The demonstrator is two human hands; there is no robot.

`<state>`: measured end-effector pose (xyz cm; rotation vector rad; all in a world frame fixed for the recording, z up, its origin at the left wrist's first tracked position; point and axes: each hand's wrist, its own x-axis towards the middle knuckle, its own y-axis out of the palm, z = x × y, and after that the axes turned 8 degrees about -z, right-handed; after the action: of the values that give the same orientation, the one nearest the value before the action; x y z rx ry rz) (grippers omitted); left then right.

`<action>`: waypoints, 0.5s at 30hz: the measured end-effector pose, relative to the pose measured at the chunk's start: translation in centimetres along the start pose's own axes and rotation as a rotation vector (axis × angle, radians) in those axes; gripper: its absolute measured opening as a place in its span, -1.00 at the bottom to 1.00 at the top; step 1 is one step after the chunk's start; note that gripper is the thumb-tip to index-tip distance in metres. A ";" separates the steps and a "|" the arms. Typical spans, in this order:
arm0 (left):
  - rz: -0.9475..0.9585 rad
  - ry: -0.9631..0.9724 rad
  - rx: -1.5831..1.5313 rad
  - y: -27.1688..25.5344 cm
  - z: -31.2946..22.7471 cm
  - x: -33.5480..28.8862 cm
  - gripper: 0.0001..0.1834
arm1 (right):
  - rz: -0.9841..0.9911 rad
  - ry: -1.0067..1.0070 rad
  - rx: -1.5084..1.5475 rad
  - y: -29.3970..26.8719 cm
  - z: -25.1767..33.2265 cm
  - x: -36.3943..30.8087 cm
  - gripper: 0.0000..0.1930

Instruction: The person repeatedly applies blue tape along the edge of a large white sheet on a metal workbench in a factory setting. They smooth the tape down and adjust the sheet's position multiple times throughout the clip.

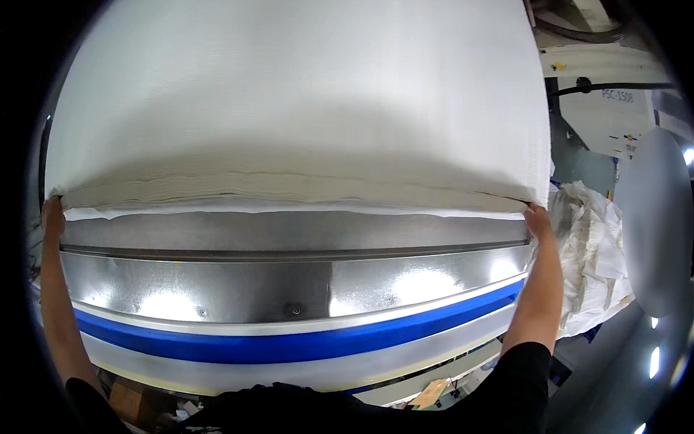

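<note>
A wide stack of white fabric layers (303, 101) spreads away from me, its many thin edges showing along the near side. My left hand (53, 217) is closed on the near left corner of this stack. At the near right corner, my right hand (536, 219) grips the fabric too, its fingertips partly hidden by the cloth. Between the hands, the front edge of the stack runs slightly wavy above a shiny metal plate (253, 289).
A blue strip (289, 347) and a pale rail run along the table's front, close to my body. Crumpled white cloth (593, 260) is heaped at the right. Beyond it stands a pale machine housing (600, 116) with a dark cable. A cardboard piece (430, 393) lies low down.
</note>
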<state>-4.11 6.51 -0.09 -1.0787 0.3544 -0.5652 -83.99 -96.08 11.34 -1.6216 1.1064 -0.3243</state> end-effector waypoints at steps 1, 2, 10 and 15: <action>-0.108 0.078 0.044 0.2 1.4 -0.2 -0.75 | -0.015 -0.004 0.037 0.5 -0.2 -0.1 -0.65; -0.211 0.155 0.099 -1.0 2.8 -0.9 -0.74 | -0.029 -0.016 0.085 1.2 0.1 0.0 -0.65; 0.213 0.067 0.181 -11.5 -3.2 -1.7 -0.62 | -0.050 0.117 -0.086 -2.5 -0.3 -1.7 -0.62; 0.209 0.010 0.161 -24.0 -7.8 -1.1 -0.59 | -0.159 0.075 -0.038 -6.6 -3.4 -4.0 -0.60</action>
<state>-15.39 -6.92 18.14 -0.8719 0.4177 -0.4053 -85.27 -95.23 19.66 -1.7479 1.0475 -0.4738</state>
